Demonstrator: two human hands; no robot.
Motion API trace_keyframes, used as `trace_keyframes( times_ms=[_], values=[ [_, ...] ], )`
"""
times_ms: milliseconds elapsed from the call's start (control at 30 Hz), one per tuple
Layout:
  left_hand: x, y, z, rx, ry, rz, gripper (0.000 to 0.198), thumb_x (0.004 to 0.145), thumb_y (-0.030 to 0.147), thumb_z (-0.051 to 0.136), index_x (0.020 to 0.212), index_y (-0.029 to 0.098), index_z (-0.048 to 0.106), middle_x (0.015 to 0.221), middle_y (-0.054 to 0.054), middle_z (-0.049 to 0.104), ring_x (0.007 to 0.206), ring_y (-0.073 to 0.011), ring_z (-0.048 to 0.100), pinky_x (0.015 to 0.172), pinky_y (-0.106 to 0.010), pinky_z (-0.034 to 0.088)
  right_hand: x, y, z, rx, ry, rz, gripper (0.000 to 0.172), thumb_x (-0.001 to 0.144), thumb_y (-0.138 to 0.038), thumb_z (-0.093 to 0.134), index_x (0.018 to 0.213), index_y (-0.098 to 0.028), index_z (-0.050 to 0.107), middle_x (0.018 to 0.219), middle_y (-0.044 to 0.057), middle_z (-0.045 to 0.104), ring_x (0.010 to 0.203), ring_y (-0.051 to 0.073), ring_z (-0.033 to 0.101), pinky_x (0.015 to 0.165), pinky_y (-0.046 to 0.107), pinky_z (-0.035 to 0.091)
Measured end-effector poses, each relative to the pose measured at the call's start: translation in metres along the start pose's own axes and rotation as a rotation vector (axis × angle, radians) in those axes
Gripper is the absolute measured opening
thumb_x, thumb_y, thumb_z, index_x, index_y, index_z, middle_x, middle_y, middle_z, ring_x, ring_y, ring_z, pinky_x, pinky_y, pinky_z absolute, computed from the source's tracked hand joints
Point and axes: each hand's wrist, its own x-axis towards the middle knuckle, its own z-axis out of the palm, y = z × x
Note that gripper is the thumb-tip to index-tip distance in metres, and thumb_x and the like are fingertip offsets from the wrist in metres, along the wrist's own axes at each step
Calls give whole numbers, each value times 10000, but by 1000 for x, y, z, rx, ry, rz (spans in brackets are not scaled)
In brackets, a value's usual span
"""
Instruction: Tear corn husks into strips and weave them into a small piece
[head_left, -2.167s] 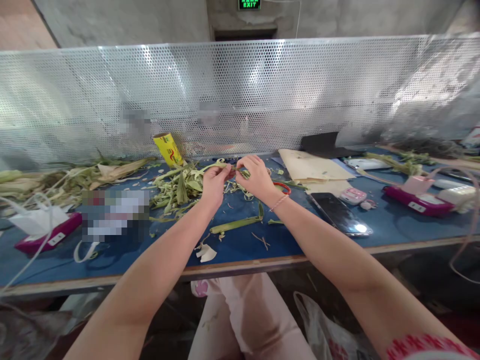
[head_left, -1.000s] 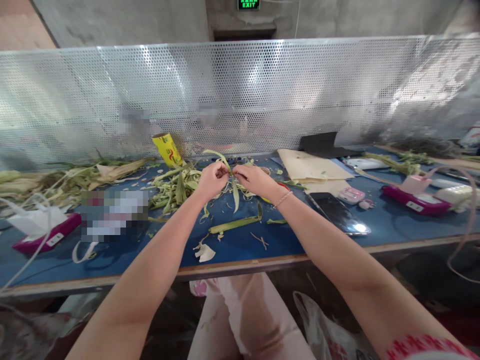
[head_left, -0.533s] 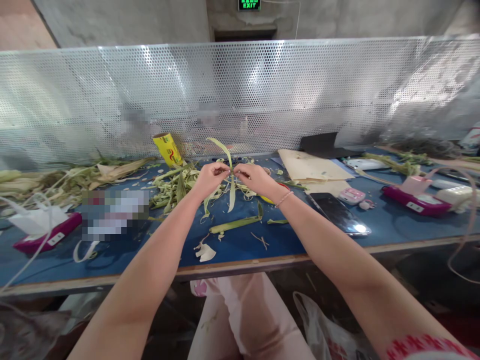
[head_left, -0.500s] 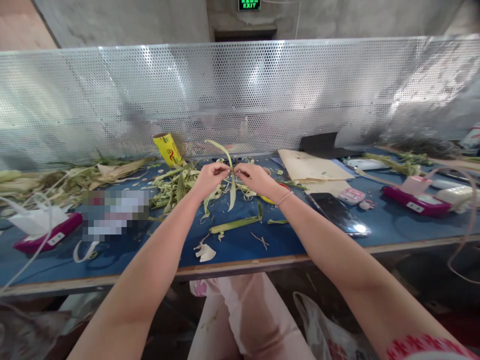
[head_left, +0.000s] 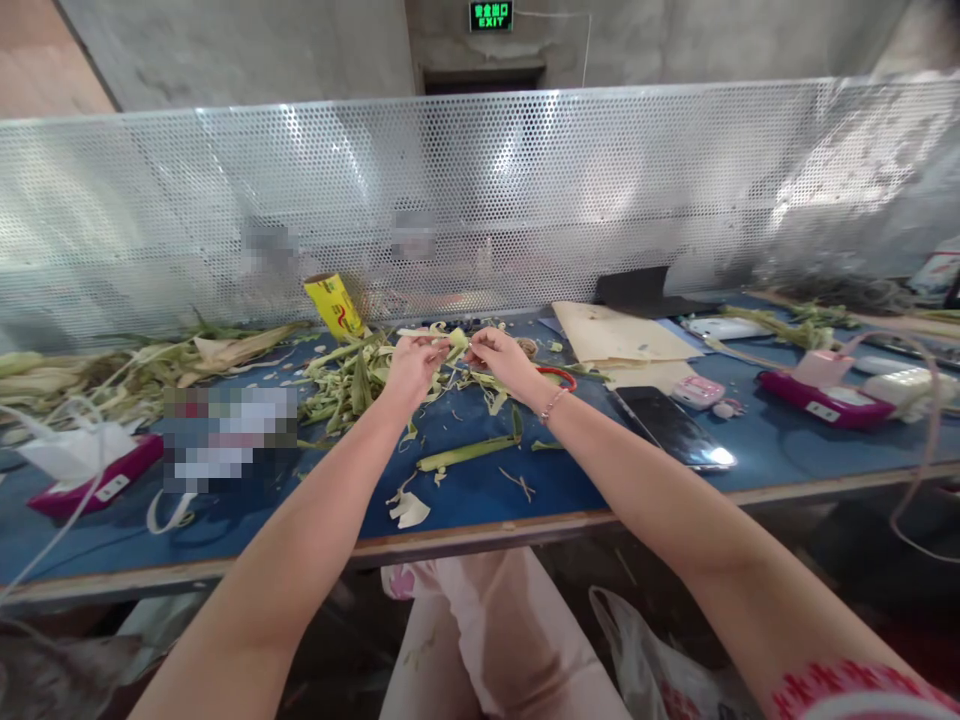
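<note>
Pale green showing on the strip [head_left: 457,343] in my left fingers [head_left: 430,352], blue covering the table [head_left: 480,490], red marks patterning the yellow tube [head_left: 332,303], red motifs edging my white sleeve [head_left: 847,688]

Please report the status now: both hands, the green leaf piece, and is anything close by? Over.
Left hand pinching green leaf piece. Right hand at its other side, grip unclear. Leaf pile close beside left hand.
</note>
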Motion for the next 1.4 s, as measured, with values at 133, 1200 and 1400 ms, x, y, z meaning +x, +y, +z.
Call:
trace_keyframes(
  times_ms=[133, 1200, 1400],
  values=[
    [-1, -12, 0, 376, -107, 81, 227, 559, 68, 602, 773, 139, 577, 768, -25, 629, 781, -147, 603, 828, -328, 449, 1, 0, 5, 131, 73, 7, 36, 743, -163, 457, 726, -188, 477, 708, -15, 567, 671, 87, 543, 698, 250, 449],
    [-9, 11, 3, -19, -193, -133, 210, 624, 76, 556, 817, 146, 600, 706, -17, 655, 572, -93, 564, 541, -223, 421, -19, -14, 7, -454, -227, -412, 320, 878, -381, 318, 793, -182, 553, 750, 36, 549, 784, 158, 522, 768, 323, 419],
    [-1, 8, -5, -63, -172, -128, 100, 692, 104, 566, 776, 133, 613, 766, -23, 639, 521, -41, 500, 539, -188, 436, -20, -31, -8, -507, 97, -598, 263, 887, -276, 301, 902, -198, 552, 840, 60, 550, 851, 170, 507, 820, 336, 394]
  ],
)
